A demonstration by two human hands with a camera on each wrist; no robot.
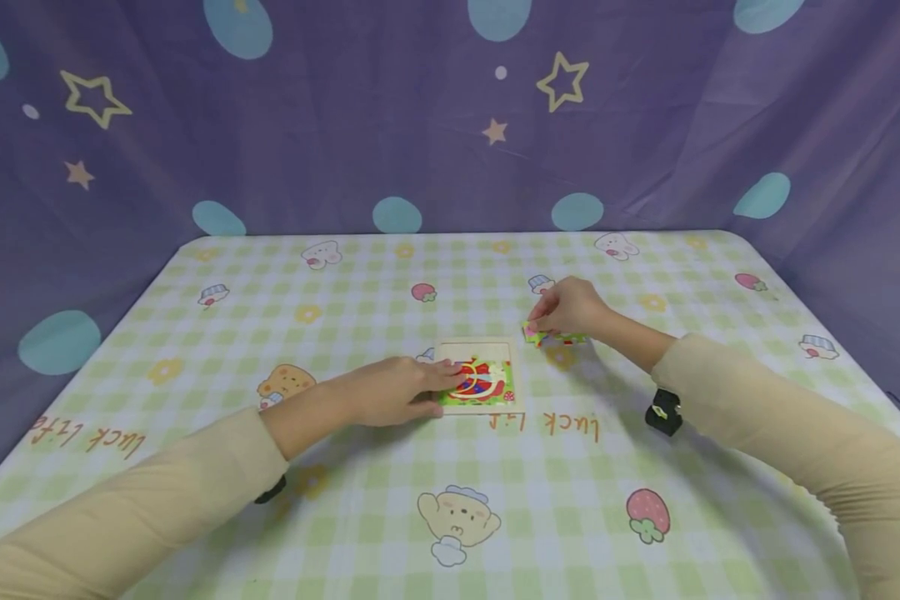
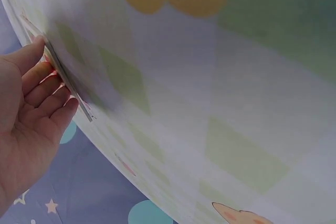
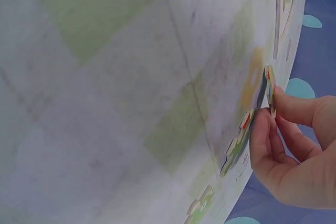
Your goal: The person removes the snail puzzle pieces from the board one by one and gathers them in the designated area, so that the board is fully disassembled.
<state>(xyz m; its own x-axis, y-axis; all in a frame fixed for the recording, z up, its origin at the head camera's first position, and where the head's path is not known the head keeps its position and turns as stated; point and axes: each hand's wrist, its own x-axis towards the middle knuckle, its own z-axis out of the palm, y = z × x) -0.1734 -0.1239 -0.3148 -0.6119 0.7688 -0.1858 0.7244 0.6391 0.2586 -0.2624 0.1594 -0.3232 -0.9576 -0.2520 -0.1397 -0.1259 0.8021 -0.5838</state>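
Note:
A square wooden puzzle board (image 1: 478, 410) lies on the table, its lower part filled with a red, white and green picture and its far strip bare wood. My left hand (image 1: 393, 392) rests on the board's left side, fingers extended over the picture. In the left wrist view its thumb (image 2: 32, 55) touches the board's edge. Right of the board, my right hand (image 1: 570, 307) pinches a colourful puzzle piece (image 3: 270, 85) between thumb and fingers, tilted up at the tabletop. Other loose puzzle pieces (image 3: 239, 140) lie beneath and beside that hand.
A green-and-white checked cloth (image 1: 360, 517) with printed cartoon figures covers the table. Behind it hangs a purple curtain (image 1: 345, 125) with stars and blue ovals. A dark wrist device (image 1: 664, 412) sits under the right sleeve.

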